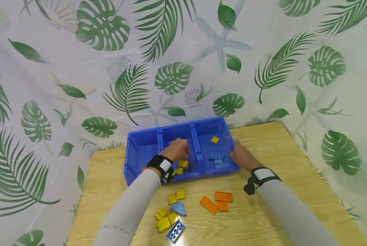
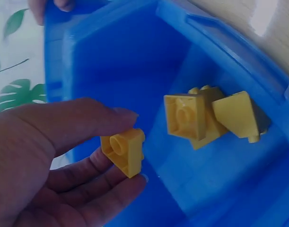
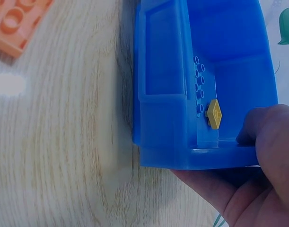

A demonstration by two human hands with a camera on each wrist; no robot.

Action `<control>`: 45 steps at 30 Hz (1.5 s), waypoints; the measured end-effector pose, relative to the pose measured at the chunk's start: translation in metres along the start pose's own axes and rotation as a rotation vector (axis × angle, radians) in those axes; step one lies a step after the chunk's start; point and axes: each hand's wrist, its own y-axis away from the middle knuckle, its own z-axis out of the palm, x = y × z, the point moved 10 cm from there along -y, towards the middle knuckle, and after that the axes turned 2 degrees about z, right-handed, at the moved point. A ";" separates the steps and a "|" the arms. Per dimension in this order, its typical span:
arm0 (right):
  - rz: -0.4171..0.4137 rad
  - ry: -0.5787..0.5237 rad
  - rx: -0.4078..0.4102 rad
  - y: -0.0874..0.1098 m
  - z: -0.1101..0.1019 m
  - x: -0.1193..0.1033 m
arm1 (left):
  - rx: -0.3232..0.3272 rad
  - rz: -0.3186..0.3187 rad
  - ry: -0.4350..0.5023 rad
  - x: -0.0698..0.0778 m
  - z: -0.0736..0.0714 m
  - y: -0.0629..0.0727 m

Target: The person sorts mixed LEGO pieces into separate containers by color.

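Note:
A blue bin with three compartments stands against the patterned cloth. Over its middle compartment, my left hand pinches a small yellow brick between thumb and fingers, its hollow underside showing in the left wrist view. Several yellow bricks lie below it in that compartment. My right hand grips the bin's right end wall, thumb inside and fingers outside. In the right compartment lie a yellow square brick and several blue bricks. An orange piece shows in the left compartment, mostly hidden by my left wrist.
On the wooden table before the bin lie several yellow bricks, a light blue piece, a dark blue brick and three orange bricks. A leaf-patterned cloth hangs right behind the bin.

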 end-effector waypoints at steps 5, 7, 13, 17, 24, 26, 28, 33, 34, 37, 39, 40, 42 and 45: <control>0.006 0.008 0.007 -0.004 0.004 0.000 | -0.021 -0.032 -0.023 -0.007 0.012 -0.007; 0.010 0.011 0.006 -0.004 0.005 0.000 | -0.042 -0.048 -0.045 -0.010 0.019 -0.009; 0.004 0.010 0.015 -0.003 0.003 0.000 | -0.078 -0.082 -0.092 -0.015 0.032 -0.011; 0.017 0.009 0.014 -0.002 0.002 0.001 | -0.092 -0.072 -0.115 -0.013 0.036 -0.010; 0.036 0.010 -0.006 -0.001 0.005 0.000 | -0.095 -0.070 -0.141 -0.014 0.040 0.000; 0.030 0.009 -0.005 -0.001 0.006 -0.002 | -0.079 -0.060 -0.153 -0.012 0.037 0.005; 0.023 0.009 0.001 0.000 0.006 -0.003 | -0.046 -0.035 -0.174 -0.008 0.030 0.013; 0.004 0.003 0.011 0.002 0.007 -0.005 | 0.047 0.035 -0.149 -0.002 0.012 0.038; 0.000 0.004 0.008 0.002 0.007 -0.005 | 0.057 0.047 -0.136 -0.002 0.009 0.044; 0.000 0.006 0.001 0.002 0.007 -0.004 | 0.074 0.092 -0.106 0.000 0.001 0.064; 0.000 0.007 -0.004 0.003 0.006 -0.004 | 0.087 0.125 -0.095 0.003 -0.005 0.078; 0.002 0.006 -0.005 0.003 0.006 -0.003 | 0.090 0.139 -0.091 0.005 -0.007 0.085; 0.009 0.007 -0.004 0.003 0.005 -0.003 | 0.087 0.165 -0.093 0.008 -0.009 0.099; 0.023 0.011 -0.005 0.003 0.005 -0.001 | 0.060 0.195 -0.096 0.008 -0.003 0.121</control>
